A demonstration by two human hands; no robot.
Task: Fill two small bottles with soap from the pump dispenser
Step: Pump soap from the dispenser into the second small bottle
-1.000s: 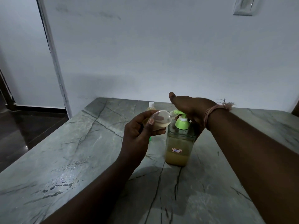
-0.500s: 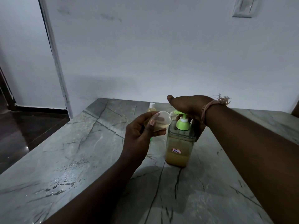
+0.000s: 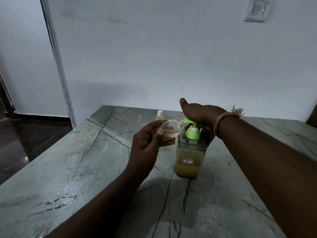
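I see my left hand (image 3: 147, 143) wrapped around a small clear bottle (image 3: 169, 130), holding it tipped on its side just left of the pump dispenser (image 3: 189, 155). The bottle's neck points right and meets the green spout (image 3: 186, 121); a shallow pool of pale soap lies along its lower side. My thumb presses on the bottle's near face, with the other fingers curled behind it.

My right hand (image 3: 200, 115) lies flat over the green pump head, palm down, thumb (image 3: 182, 102) stuck out toward the wall (image 3: 171, 57), fingers spread rather than closed around anything. A pinkish thread band (image 3: 223, 118) circles that wrist.

The dispenser stands upright on the grey marble table (image 3: 103, 160), its square clear body about a third full of yellowish soap, with a small label (image 3: 187, 161) reading 35 on the front. Behind the dispenser and to its left, a second small bottle (image 3: 159, 116) with a white cap stands upright, holding yellow liquid. Water droplets (image 3: 60, 200) lie on the table well to the left of the dispenser, nearer to me.
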